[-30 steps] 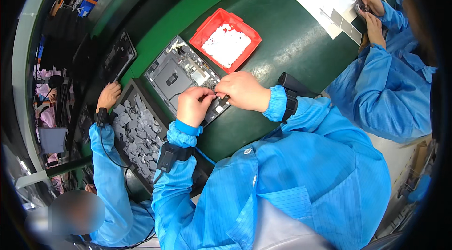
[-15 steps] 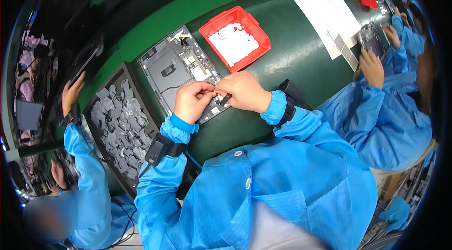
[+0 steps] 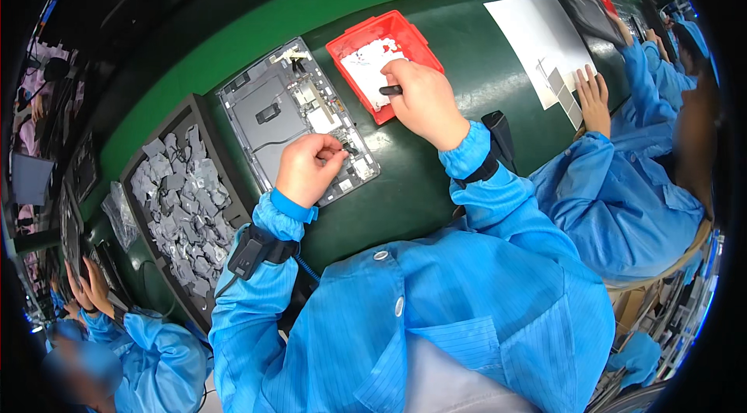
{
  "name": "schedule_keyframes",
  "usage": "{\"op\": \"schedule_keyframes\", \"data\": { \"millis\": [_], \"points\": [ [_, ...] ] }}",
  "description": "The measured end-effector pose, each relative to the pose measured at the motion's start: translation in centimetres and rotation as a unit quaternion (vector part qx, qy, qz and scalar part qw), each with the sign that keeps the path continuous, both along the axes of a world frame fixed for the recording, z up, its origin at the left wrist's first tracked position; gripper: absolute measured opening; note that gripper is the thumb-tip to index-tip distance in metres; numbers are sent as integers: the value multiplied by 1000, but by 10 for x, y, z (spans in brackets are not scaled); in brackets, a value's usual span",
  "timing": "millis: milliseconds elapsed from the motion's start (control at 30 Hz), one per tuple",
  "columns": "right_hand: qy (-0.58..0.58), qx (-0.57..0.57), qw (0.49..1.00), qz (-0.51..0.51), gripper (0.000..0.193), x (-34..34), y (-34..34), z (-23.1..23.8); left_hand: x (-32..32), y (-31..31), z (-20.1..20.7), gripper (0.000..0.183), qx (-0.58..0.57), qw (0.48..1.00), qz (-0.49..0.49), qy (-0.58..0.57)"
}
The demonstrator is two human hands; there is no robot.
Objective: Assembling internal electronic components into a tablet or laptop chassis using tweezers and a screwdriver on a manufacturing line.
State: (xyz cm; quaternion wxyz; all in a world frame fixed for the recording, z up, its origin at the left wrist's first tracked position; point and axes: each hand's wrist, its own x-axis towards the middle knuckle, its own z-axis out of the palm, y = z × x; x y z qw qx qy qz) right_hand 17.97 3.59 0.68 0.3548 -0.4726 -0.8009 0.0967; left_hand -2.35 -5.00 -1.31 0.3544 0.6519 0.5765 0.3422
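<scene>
An opened grey tablet chassis (image 3: pixel 280 113) lies on the green table (image 3: pixel 436 180) in front of me, its inner boards showing. My left hand (image 3: pixel 309 168) rests on its lower right corner, fingers pinched on a small dark part. My right hand (image 3: pixel 424 102) is over the near edge of a red tray (image 3: pixel 412 40) and grips a short black tool. White sheets with small pieces lie inside the red tray.
A dark tray (image 3: pixel 136 180) full of grey foam pads sits at my left. A black wrist strap (image 3: pixel 253 250) with a coiled cord is on my left arm. A person's hand (image 3: pixel 595 98) at the right rests by white paper (image 3: pixel 537 36). Another person's hands (image 3: pixel 89 285) work at the far left.
My right hand has left the tablet and moved right to the red tray, holding the black tool. My left hand stayed on the tablet's corner. The view shifted slightly.
</scene>
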Motion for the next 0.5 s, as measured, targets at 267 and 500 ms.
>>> {"op": "schedule_keyframes", "data": {
  "millis": [267, 500],
  "points": [
    [176, 36, 984, 18, 8, 13, -8, 16, -1, -3, 8, 12, 121, 985, -46, 118],
    [305, -200, 904, 222, 13, -1, -55, -5, -1, -1, 11, 11, 193, 964, -49, 177]
  ]
}}
